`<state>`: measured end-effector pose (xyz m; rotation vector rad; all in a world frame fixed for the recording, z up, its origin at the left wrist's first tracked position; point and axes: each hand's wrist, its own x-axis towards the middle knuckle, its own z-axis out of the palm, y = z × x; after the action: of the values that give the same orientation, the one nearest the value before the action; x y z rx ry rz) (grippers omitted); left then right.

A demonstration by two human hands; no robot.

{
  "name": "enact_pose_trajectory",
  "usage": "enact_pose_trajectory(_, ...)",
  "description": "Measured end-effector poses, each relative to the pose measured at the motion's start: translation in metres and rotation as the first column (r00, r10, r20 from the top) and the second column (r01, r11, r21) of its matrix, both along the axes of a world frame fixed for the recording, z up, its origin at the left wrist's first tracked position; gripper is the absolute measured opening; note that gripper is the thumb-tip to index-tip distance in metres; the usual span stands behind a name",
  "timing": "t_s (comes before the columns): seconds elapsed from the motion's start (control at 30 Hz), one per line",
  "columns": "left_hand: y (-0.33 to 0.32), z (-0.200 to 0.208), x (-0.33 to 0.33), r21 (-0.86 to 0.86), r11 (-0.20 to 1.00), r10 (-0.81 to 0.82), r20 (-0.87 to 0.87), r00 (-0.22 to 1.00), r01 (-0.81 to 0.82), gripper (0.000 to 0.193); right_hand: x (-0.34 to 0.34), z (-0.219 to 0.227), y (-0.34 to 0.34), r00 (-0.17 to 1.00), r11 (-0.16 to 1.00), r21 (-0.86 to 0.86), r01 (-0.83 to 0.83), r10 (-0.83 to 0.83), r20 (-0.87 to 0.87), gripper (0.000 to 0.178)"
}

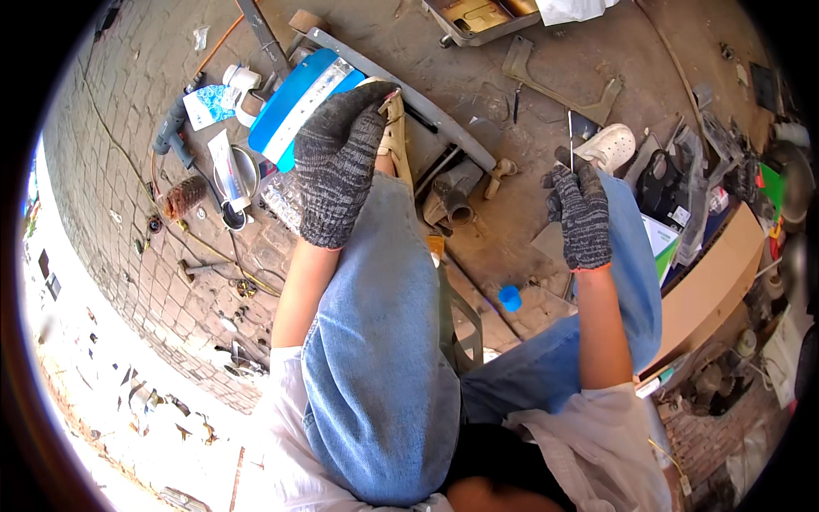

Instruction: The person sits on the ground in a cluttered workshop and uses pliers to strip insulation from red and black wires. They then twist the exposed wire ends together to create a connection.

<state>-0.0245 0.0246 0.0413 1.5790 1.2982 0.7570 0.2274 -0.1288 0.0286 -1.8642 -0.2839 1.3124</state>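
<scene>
a thin rod (pixel 571 130) is held upright in the right hand (pixel 583 213), fingers closed around it, near the white clog (pixel 609 148). the left hand (pixel 339 166) is curled just beside a blue, white-banded item (pixel 300 107); whether anything is gripped there cannot be told. the rod seems to be readied as a tool, not yet applied. a steady hold, with the tip guided clear of the clog, would seem to be called for next.
</scene>
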Motion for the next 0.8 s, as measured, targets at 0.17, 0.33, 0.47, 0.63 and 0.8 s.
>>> enact_pose_trajectory(0.17, -0.018, -0.004, -0.045, -0.215, 0.907, 0.413, 0.283, 0.866, -0.362, 0.023, -0.003, -0.145, -0.116, 0.855, 0.895, -0.345, -0.282, 0.397, 0.333, 0.033)
enact_pose_trajectory(0.33, -0.033, 0.024, -0.133, -0.238, 0.828, 0.560, 0.282, 0.779, -0.508, 0.025, -0.006, -0.285, -0.234, 0.864, 0.738, -0.575, -0.352, 0.492, 0.102, 0.040)
enact_pose_trajectory(0.47, -0.110, 0.047, -0.244, 0.271, 0.669, 0.733, -0.085, 0.675, -0.692, 0.021, -0.056, -0.223, -0.172, 0.854, 0.616, -0.627, -0.476, 0.493, -0.164, 0.036)
enact_pose_trajectory(0.63, -0.206, -0.002, -0.294, 0.197, 0.616, 0.763, -0.389, 0.516, -0.762, 0.017, -0.046, -0.212, -0.209, 0.786, 0.561, -0.636, -0.529, 0.606, -0.119, 0.036)
enact_pose_trajectory(0.8, -0.367, -0.182, -0.310, -0.562, 0.357, 0.559, -0.511, 0.653, -0.746, 0.027, -0.040, -0.201, -0.232, 0.706, 0.512, -0.648, -0.564, 0.706, -0.058, 0.036)
